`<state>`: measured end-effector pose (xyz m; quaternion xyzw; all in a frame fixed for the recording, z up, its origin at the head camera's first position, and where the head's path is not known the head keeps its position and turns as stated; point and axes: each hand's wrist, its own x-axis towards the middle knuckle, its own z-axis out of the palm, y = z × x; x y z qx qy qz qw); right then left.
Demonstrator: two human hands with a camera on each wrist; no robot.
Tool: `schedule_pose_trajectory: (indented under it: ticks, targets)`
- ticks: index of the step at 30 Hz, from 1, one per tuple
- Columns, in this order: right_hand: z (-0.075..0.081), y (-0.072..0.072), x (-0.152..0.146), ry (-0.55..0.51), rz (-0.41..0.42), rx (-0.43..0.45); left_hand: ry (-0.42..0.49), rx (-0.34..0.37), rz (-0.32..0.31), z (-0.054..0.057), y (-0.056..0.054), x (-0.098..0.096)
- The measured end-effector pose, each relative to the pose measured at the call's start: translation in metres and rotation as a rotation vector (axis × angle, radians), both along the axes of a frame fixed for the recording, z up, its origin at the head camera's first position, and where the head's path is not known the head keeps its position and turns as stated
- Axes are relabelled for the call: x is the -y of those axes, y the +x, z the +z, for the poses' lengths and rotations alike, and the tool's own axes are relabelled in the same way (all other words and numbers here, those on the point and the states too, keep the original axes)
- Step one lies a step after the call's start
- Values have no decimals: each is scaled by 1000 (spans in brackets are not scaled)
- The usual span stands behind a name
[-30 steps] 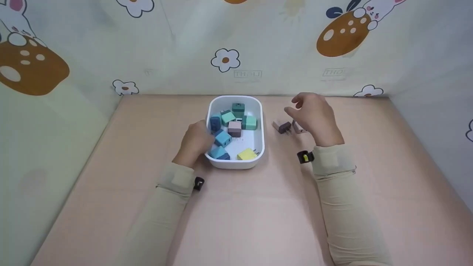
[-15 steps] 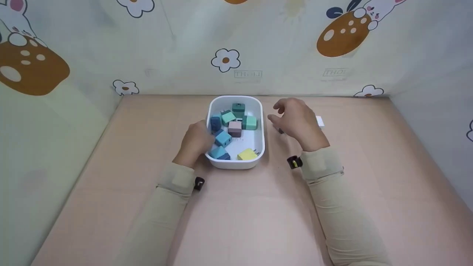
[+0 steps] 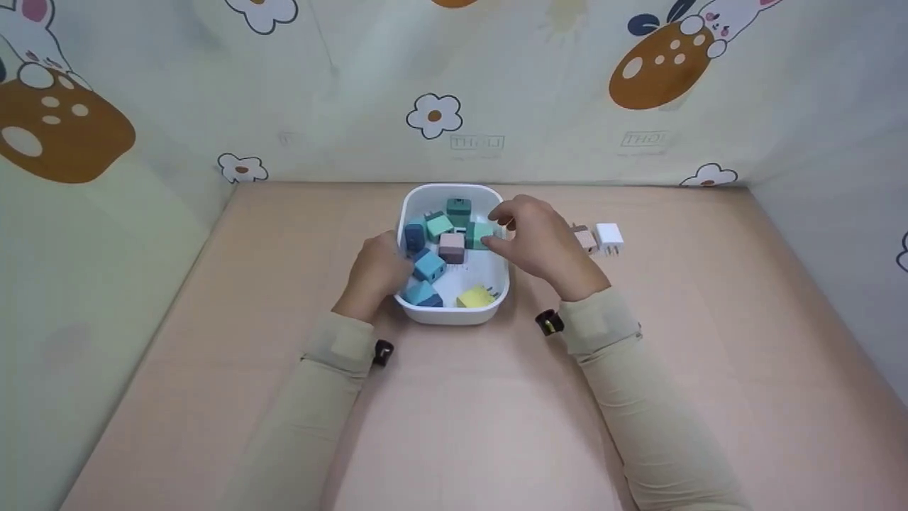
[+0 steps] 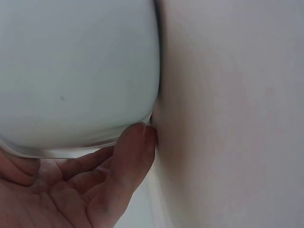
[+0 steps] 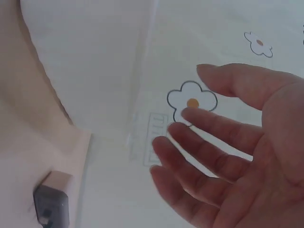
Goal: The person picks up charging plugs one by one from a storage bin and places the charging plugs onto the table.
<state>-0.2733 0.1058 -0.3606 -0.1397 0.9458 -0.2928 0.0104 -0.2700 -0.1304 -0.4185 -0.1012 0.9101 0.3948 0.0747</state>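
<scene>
A white plastic bin (image 3: 454,316) holds several small USB wall chargers in blue, green, yellow and mauve. At its left side my left hand (image 3: 376,273) grips the bin. In the left wrist view, that hand's fingers (image 4: 133,152) press the outer wall near the base. My right hand (image 3: 543,245) hovers over the right rim, its fingertips above a mint-green charger (image 3: 479,235). The right wrist view shows its fingers (image 5: 209,156) spread, with nothing between them. A pink and dark grey charger (image 5: 53,202) lies on the table there.
To the right of my right hand lie a pinkish-brown charger (image 3: 584,240) and a white charger (image 3: 609,238), prongs showing. The table has a peach cover (image 3: 454,419). A printed sheet (image 3: 340,92) rises behind it and along both sides.
My right hand has moved left from above the loose chargers to the bin's right rim, uncovering the white and pinkish-brown ones. My left hand and the bin stay put.
</scene>
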Motion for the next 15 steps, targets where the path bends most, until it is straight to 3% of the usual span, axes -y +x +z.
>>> schedule_pose_trajectory:
  ticks: [6,15]
  targets:
    - [-5,8,16,31,81,-49,6,-3,-4,0,1,0]
    - [-22,20,37,91,296,-135,-15,-31,-24,-1,0,2]
